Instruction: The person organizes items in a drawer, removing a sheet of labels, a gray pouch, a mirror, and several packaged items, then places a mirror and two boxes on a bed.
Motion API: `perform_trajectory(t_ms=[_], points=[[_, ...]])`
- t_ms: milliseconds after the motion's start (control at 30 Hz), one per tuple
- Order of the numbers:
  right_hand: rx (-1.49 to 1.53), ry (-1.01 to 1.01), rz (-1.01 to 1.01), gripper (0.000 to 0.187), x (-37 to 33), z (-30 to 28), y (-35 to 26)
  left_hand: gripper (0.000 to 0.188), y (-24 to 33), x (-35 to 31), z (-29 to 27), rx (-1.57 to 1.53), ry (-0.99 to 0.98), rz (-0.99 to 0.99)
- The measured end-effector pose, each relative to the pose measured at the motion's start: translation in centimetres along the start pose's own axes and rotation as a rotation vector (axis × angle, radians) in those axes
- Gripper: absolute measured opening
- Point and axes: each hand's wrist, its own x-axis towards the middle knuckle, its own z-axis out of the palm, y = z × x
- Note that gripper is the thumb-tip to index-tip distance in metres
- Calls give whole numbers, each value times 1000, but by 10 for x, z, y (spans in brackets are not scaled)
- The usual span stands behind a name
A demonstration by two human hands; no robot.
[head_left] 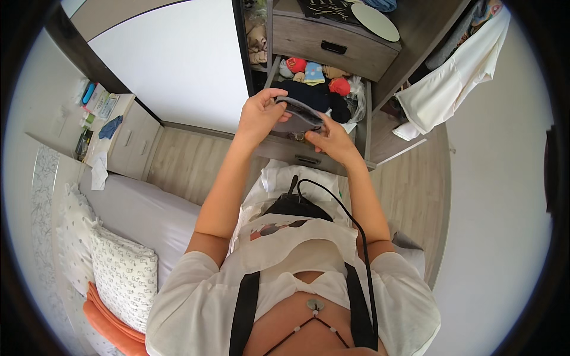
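Observation:
My left hand (260, 117) and my right hand (336, 143) are raised over an open drawer (279, 148). Between them they pinch the two ends of a small grey cloth garment (301, 109), whose edge is stretched into a curved opening. Its exact kind cannot be made out. In the drawer behind it lie dark folded clothes (309, 94), red bundles (339, 86), a light blue patterned piece (314, 73) and a clear plastic bag (358, 95). My hands and the garment hide the drawer's near part.
Above is a closed drawer (332, 41) with a round white mirror-like disc (375, 22) on top. White clothing (454, 83) hangs at the right. On the left are a bedside cabinet (127, 142) and a bed (148, 207) with pillows (122, 270). A black cable (356, 222) runs down my front.

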Motion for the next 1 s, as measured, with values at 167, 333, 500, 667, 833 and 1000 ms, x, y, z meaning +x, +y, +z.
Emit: perform_trajectory(t_ms=[167, 333, 500, 667, 833, 1000], points=[[76, 43, 36, 23, 5, -11, 9, 26, 2, -3, -5, 403, -1, 153], [-40, 156, -25, 18, 11, -24, -5, 16, 12, 1, -13, 917, 107, 393], [42, 226, -76, 21, 10, -57, -5, 14, 21, 12, -22, 728, 15, 395], [315, 318, -34, 22, 7, -69, -12, 30, 11, 22, -41, -277, -13, -96], [437, 426, 3, 23, 8, -74, 3, 29, -25, 20, -52, -598, 19, -226], [460, 528, -56, 21, 6, -70, -3, 33, -18, 23, -34, -410, 35, -96]])
